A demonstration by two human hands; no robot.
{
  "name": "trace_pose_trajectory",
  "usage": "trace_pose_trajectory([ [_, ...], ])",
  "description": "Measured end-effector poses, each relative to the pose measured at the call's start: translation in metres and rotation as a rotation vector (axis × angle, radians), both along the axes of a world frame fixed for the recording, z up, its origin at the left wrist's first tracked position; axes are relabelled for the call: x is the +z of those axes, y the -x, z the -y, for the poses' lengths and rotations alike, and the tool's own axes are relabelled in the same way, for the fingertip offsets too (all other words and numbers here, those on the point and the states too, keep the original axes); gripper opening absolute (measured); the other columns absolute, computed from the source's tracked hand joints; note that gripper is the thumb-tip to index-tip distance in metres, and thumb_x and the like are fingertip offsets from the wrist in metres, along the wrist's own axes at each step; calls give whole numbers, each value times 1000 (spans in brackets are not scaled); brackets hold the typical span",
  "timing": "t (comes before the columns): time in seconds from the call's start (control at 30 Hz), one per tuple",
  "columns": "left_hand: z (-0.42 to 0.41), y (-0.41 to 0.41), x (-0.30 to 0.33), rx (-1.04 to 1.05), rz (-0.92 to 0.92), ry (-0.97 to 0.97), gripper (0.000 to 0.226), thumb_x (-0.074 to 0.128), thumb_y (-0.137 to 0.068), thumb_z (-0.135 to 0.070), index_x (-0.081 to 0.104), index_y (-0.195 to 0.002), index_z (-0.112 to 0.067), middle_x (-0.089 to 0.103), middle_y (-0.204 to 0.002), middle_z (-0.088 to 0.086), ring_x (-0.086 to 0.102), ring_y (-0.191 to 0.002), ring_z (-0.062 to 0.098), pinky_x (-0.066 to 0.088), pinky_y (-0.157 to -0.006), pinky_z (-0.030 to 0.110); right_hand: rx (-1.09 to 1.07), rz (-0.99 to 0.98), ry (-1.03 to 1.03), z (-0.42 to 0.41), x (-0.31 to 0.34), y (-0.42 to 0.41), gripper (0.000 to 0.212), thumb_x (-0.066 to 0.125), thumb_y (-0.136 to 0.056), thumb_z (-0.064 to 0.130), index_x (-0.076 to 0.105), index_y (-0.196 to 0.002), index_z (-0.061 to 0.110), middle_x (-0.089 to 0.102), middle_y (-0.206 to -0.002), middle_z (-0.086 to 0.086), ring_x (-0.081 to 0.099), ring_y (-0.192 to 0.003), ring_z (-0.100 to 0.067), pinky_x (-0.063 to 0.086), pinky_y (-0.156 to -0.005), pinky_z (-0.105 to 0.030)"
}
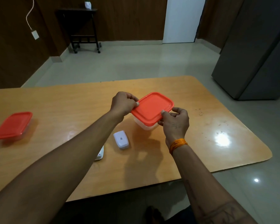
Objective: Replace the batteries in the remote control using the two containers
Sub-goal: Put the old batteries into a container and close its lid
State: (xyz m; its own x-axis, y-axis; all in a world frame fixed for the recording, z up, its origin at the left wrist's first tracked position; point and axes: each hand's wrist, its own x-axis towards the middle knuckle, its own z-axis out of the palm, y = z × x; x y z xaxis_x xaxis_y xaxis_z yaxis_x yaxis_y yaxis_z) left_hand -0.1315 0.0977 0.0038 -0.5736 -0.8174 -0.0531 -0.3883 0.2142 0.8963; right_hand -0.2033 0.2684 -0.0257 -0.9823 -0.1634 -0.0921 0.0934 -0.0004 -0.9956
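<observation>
A clear container (146, 126) with an orange lid (152, 108) stands at the middle of the wooden table (63, 110). My left hand (124, 103) grips the lid's left edge and my right hand (175, 122) grips its near right corner; the lid sits tilted on the box. A second container with an orange lid (13, 125) rests closed at the far left. The white battery cover (121, 139) lies just in front of the held box. The remote control (99, 154) pokes out from under my left forearm, mostly hidden.
The table's right part carries dark specks and a light glare (221, 139). A grey cabinet (255, 50) stands at the right on the tiled floor. A dark side table (84, 28) is against the far wall.
</observation>
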Motion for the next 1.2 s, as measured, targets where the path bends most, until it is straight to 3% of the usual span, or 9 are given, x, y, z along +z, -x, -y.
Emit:
trace_pose_trajectory([
  [0.1,6,8,-4,-11,96,153,11,81,-82,-9,83,-91,-16,74,-89,-1,67,-87,17,52,-73,28,6,74,-16,11,-7,8,33,79,-89,11,58,-114,14,71,-104,-19,71,-57,-23,66,-60,-38],
  [0.2,12,15,-12,-43,140,174,15,82,-82,-11,85,-96,-15,76,-94,1,67,-92,17,51,-76,27,10,126,-40,16,-11,19,35,79,-86,10,60,-116,12,75,-96,-18,71,-55,-21,66,-60,-35],
  [0.37,19,23,-26,-58,140,138,14,83,-82,-12,85,-95,-17,78,-98,2,69,-97,20,59,-84,33,-5,152,-101,19,-16,27,38,75,-76,13,60,-111,16,74,-73,-11,75,-56,-24,67,-70,-48],
  [0.5,21,24,-29,-56,146,133,13,83,-81,-11,85,-92,-17,78,-94,2,72,-94,22,63,-87,41,1,159,-131,17,-16,27,37,74,-78,12,59,-111,15,71,-66,-9,68,-49,-21,67,-67,-48],
  [0.6,20,20,-33,-53,153,163,11,83,-84,-15,85,-94,-16,78,-94,3,73,-92,22,64,-86,43,23,155,-142,15,-15,24,35,73,-82,10,57,-113,16,70,-71,-11,68,-52,-22,67,-63,-45],
  [0.73,19,17,-33,-40,184,134,12,83,-87,-21,84,-89,-10,77,-82,6,75,-73,25,66,-77,45,38,93,-196,16,-19,21,34,72,-86,14,54,-115,19,72,-80,-12,72,-55,-24,67,-60,-44],
  [0.83,16,18,-29,-51,232,157,16,82,-88,-23,82,-88,-7,77,-79,9,76,-68,27,66,-79,44,49,77,-235,16,-22,20,32,72,-88,21,52,-113,21,72,-85,-12,74,-54,-24,67,-60,-44],
  [1.07,11,10,-24,-74,233,-93,24,72,-88,-23,72,-95,0,74,-98,21,73,-89,38,64,-84,55,156,81,-325,21,-33,22,33,60,-75,48,59,-100,28,75,-90,-6,77,-73,-27,66,-72,-48],
  [1.2,-7,-2,-22,-69,184,-91,22,51,-82,-30,57,-87,-9,62,-90,15,66,-85,36,60,-88,58,227,64,-313,23,-26,17,35,54,-82,52,53,-108,30,67,-95,-2,71,-87,-28,62,-84,-54],
])
